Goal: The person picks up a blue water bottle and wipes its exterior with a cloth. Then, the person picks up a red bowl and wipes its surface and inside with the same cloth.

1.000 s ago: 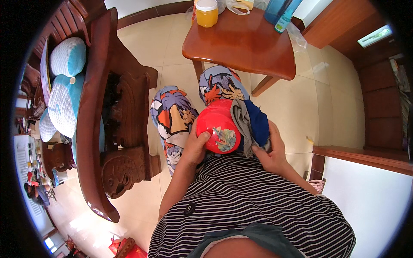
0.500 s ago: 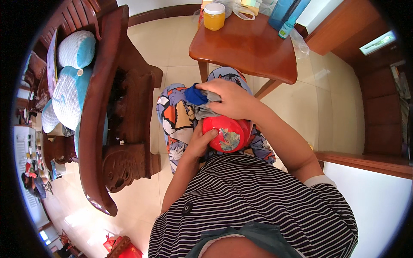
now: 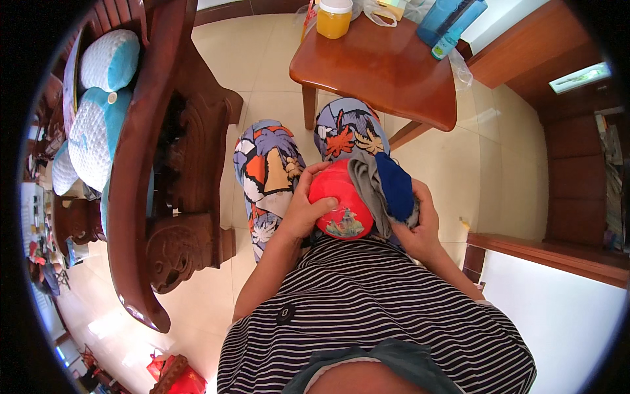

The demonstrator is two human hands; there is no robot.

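A rounded, shiny red object (image 3: pixel 336 190) with a colourful worn picture on its side rests over my lap; its exact kind I cannot tell. My left hand (image 3: pixel 305 209) is wrapped round its left side, with the thumb pressed on the front near the picture. On the right side a grey and blue cloth (image 3: pixel 397 187) lies bunched against the red object. My right hand (image 3: pixel 425 226) grips that cloth from the right, thumb in front, the other fingers partly hidden behind it. Patterned trousers (image 3: pixel 266 174) cover my knees underneath.
Ahead stands a brown wooden stool (image 3: pixel 371 72). On it are a yellow jar with a white lid (image 3: pixel 333 20), a blue see-through jug (image 3: pixel 436 23) and a small bottle (image 3: pixel 445 46). To my left is a carved wooden bench (image 3: pixel 134 197) with white and turquoise cushions (image 3: pixel 95 138).
My right hand has moved with the cloth from the far top of the red object round to its right side. The red object has tilted a little; my left hand keeps its hold.
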